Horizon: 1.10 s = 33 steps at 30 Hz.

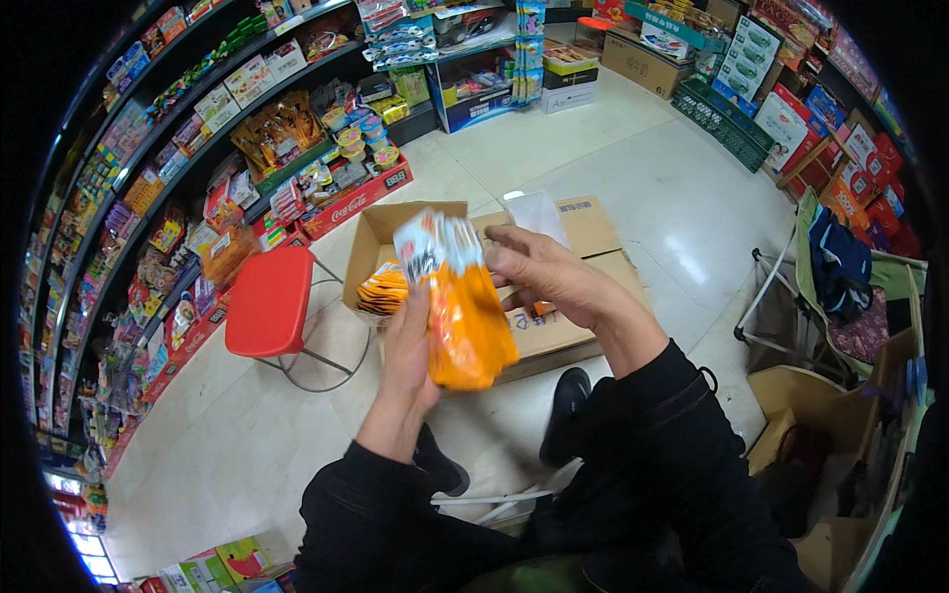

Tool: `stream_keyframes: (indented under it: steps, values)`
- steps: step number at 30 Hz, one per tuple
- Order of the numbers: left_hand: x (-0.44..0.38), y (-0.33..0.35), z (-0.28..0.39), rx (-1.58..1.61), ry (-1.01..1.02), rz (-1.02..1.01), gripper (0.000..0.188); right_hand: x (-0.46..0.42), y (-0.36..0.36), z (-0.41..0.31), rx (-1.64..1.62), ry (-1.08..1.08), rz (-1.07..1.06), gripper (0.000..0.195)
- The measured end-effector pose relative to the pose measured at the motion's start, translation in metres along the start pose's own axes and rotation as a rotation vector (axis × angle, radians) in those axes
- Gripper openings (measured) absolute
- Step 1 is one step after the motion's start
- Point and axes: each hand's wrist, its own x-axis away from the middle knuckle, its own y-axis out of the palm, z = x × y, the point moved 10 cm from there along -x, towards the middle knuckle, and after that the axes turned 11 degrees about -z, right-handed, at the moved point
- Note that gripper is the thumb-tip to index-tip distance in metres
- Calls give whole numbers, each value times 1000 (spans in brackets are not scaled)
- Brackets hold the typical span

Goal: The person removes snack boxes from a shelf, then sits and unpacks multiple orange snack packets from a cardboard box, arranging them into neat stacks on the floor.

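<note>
My left hand (412, 356) grips a bundle of orange plastic snack packets (468, 326) with pale, printed tops, held up in front of me and somewhat blurred. Close to the bundle's upper right side is my right hand (552, 274), its fingers apart; whether they touch the packets is hard to tell. Behind the bundle an open cardboard box (374, 230) contains a stack of similar orange packets (382, 289). A flat, closed carton (586, 330) lies under and beside that box, and a white sheet (535, 211) rests on it, partly behind my right hand.
A red stool (269, 300) stands left of the box. Shelves of packaged snacks (222, 104) curve along the left. At right are a green folding chair (845, 296) with clothing, a green plastic crate (723, 122) and stacked gift boxes (789, 118). My shoes (567, 408) are on the tiled floor.
</note>
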Motion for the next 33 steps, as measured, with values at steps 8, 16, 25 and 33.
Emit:
stream_keyframes:
  steps: [8,16,25,33]
  values:
    - [-118,137,64,-762,780,-217,97,22,-94,-110,509,-423,173,69]
    - [-167,99,-16,-1014,722,32,101,-12,-167,-12,184,-376,163,68]
    - [-179,67,-66,-954,577,13,100,-18,-179,43,102,-305,149,69]
    - [-193,49,-78,-927,428,-114,106,-22,-182,53,192,-306,182,72]
